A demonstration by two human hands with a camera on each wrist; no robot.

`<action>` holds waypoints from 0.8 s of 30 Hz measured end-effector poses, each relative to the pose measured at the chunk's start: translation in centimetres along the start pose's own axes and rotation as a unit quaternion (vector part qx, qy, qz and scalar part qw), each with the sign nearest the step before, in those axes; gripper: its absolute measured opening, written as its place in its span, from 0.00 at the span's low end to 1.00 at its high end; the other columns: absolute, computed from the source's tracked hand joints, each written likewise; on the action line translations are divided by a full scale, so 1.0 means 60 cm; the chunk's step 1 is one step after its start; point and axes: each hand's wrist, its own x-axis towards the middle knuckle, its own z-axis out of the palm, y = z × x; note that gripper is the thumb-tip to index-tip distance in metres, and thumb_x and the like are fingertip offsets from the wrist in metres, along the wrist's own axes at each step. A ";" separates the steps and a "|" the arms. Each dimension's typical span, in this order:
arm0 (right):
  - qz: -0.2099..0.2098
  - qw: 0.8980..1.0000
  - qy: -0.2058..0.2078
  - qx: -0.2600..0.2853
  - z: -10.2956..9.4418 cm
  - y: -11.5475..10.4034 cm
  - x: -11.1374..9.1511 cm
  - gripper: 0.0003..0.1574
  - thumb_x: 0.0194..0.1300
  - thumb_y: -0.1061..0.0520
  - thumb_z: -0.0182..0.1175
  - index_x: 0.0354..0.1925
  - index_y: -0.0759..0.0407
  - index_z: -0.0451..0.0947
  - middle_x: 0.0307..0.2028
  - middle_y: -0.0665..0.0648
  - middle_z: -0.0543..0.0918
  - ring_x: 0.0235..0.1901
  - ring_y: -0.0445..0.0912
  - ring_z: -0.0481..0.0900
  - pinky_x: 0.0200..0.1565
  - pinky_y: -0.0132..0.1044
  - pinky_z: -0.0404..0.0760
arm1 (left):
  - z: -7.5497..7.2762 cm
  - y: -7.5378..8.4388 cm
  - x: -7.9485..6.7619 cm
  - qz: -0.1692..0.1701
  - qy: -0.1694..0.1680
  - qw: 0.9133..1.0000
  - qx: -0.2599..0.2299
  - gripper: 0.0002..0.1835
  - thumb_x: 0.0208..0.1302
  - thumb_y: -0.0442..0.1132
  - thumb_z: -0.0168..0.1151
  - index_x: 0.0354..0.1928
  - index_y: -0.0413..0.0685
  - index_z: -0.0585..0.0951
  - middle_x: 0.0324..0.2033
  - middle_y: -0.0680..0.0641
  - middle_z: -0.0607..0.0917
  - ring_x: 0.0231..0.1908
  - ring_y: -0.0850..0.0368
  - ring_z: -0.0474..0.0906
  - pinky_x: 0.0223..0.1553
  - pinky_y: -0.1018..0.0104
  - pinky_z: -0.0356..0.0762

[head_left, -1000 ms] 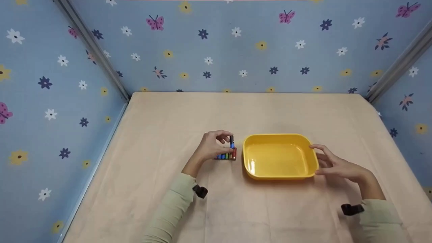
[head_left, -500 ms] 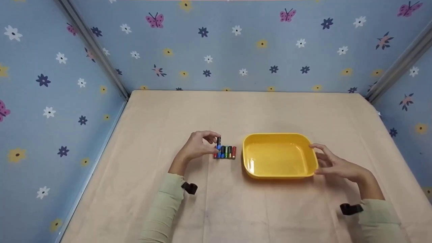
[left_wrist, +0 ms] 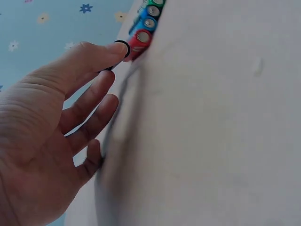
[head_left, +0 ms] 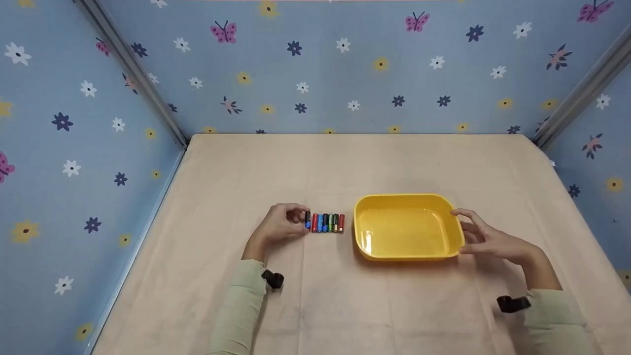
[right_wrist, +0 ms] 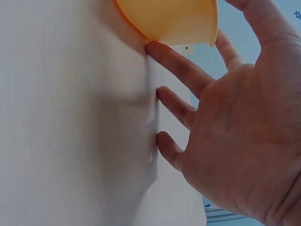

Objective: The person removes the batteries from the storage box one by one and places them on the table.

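Note:
My left hand (head_left: 281,224) pinches a black and blue battery (head_left: 307,220) between thumb and fingertips, at the left end of a row of several batteries (head_left: 329,223). Those lie side by side in red, blue, green and dark colours. In the left wrist view the thumb hides most of the held battery, and a red battery (left_wrist: 140,39) lies just beyond it. To the right of the row stands a yellow plastic box (head_left: 409,258) with nothing in it. My right hand (head_left: 500,246) rests against its right side, fingers spread, thumb and forefinger touching the rim.
A cream cloth (head_left: 374,310) covers the table, and the box and batteries lie near its middle. Blue patterned walls (head_left: 345,69) enclose the back and both sides. Each wrist carries a small black camera (head_left: 273,279).
My left hand has carried the black and blue battery leftward from above the row's right end, then lowered it beside the left end. The right hand and box have stayed put.

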 end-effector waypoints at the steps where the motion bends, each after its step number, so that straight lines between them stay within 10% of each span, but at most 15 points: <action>1: 0.002 1.000 -0.001 -0.001 0.000 0.000 0.000 0.60 0.77 0.51 0.71 0.88 0.47 0.41 0.89 0.77 0.51 0.87 0.82 0.47 0.78 0.88 0.52 | 0.002 -0.002 -0.001 -0.002 0.003 1.000 0.000 0.28 0.61 0.28 0.81 0.65 0.39 0.89 0.47 0.39 0.91 0.43 0.55 0.82 0.47 0.70 0.78; 24: 0.000 1.000 0.009 0.003 0.004 0.002 -0.002 0.60 0.78 0.52 0.70 0.89 0.47 0.42 0.90 0.75 0.50 0.88 0.81 0.44 0.78 0.88 0.50 | 0.010 -0.009 -0.004 -0.020 -0.005 1.000 -0.008 0.31 0.62 0.29 0.78 0.69 0.38 0.87 0.54 0.37 0.93 0.48 0.54 0.81 0.53 0.66 0.78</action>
